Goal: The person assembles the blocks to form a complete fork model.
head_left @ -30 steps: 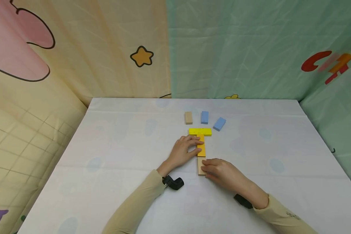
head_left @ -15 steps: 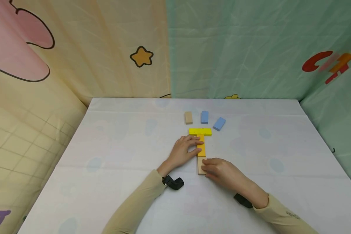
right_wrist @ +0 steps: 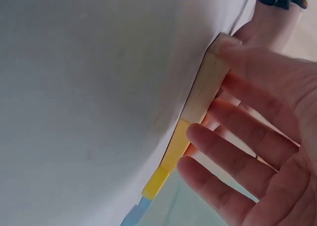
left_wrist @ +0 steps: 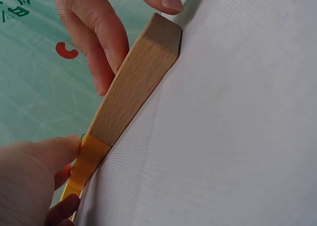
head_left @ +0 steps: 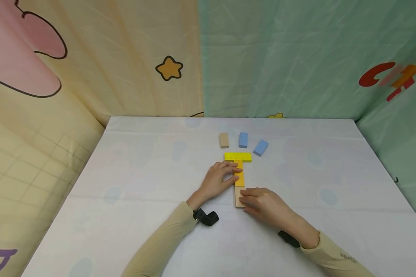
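My left hand point(head_left: 217, 177) rests its fingertips and thumb on the orange block point(head_left: 240, 181), which lies lengthwise on the table. Against that block's near end lies a natural wood block point(head_left: 239, 202). My right hand point(head_left: 265, 204) touches the wood block with extended fingers, its thumb at the near end, as the right wrist view shows. A bright yellow block point(head_left: 238, 157) lies crosswise at the orange block's far end, so the three make a T. Fingers hide parts of the orange and wood blocks.
Beyond the yellow block, a small wood block point(head_left: 224, 140) and two blue blocks, one straight point(head_left: 243, 140) and one turned point(head_left: 261, 147), lie on the white table point(head_left: 152, 154). Printed curtains point(head_left: 263, 57) hang behind the table and at both sides.
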Motion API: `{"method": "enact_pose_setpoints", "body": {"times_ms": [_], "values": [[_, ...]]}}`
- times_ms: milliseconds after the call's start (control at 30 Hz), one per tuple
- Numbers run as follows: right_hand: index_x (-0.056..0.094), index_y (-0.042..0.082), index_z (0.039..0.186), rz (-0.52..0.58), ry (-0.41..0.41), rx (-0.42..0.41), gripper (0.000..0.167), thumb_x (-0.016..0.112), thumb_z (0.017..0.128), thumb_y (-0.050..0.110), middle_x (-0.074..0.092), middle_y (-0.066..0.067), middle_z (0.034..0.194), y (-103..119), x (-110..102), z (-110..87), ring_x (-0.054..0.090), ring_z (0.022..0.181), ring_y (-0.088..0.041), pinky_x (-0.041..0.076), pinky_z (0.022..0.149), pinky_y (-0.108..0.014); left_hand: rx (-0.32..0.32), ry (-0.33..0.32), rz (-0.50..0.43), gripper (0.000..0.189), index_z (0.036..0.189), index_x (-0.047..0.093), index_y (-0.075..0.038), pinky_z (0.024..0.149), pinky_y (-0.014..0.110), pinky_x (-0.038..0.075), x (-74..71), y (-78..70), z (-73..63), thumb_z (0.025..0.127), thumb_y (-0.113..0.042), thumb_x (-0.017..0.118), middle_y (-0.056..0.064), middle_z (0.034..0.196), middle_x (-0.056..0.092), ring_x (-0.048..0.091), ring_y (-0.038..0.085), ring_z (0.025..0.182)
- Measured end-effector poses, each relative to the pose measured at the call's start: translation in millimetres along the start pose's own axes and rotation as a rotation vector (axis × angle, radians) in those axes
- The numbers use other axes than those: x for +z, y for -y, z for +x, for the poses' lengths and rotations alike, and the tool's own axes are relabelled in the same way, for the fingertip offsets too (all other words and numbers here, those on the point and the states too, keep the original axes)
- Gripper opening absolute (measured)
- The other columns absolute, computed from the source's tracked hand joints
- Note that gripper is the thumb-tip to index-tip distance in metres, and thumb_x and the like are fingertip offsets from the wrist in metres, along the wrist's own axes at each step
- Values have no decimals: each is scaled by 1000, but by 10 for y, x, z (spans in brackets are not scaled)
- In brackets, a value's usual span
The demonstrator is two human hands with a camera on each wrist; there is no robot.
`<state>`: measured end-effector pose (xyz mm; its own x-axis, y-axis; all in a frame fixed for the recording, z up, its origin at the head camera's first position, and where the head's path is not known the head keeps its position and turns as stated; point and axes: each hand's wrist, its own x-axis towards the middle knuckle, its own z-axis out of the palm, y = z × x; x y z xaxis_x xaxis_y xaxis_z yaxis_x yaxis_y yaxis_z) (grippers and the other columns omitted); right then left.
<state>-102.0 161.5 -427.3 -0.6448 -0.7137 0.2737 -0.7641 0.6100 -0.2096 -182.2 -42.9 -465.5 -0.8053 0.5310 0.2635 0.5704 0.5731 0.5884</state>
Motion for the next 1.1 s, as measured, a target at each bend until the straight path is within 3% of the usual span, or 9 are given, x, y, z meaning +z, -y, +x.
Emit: {"method": "enact_pose_setpoints", "body": {"times_ms": [200, 500, 667, 867, 1100], "values": [[73, 11, 108, -60, 23, -28, 32, 79, 77, 17, 65, -5, 117, -14, -53, -30, 59, 105, -26, 50, 80, -44, -2, 35, -12, 29, 123, 65, -20, 90, 36, 37, -50, -20, -8, 100, -29, 51, -5, 132, 52, 46, 17, 115], [74, 14, 106, -58, 77, -36, 23, 73, 83, 13, 62, -10, 118, -61, -78, -8, 53, 114, -32, 48, 84, -48, -62, 165, 3, 40, 132, 57, -23, 98, 40, 31, -110, -72, -32, 101, -42, 40, -5, 140, 45, 39, 17, 124], [74, 16, 107, -52, 100, -54, 27, 75, 81, 11, 58, -13, 125, -121, -95, 0, 47, 121, -34, 45, 89, -49, -72, 232, 36, 50, 138, 51, -25, 101, 41, 28, -122, -78, -43, 98, -53, 39, -4, 146, 38, 31, 18, 131], [72, 18, 111, 29, 139, -78, 35, 73, 80, 3, 56, -10, 131, -218, -137, 4, 42, 126, -37, 43, 91, -51, -76, 312, 75, 63, 145, 40, -26, 105, 44, 23, -124, -80, -55, 92, -61, 44, -6, 153, 23, 21, 19, 138], [72, 15, 106, 119, 138, -138, 32, 70, 79, -2, 58, -12, 128, -293, -159, 20, 45, 124, -37, 43, 90, -51, -51, 331, 128, 85, 148, 33, -27, 107, 44, 20, -124, -100, -76, 79, -72, 54, -8, 155, 17, 15, 15, 140]]}}
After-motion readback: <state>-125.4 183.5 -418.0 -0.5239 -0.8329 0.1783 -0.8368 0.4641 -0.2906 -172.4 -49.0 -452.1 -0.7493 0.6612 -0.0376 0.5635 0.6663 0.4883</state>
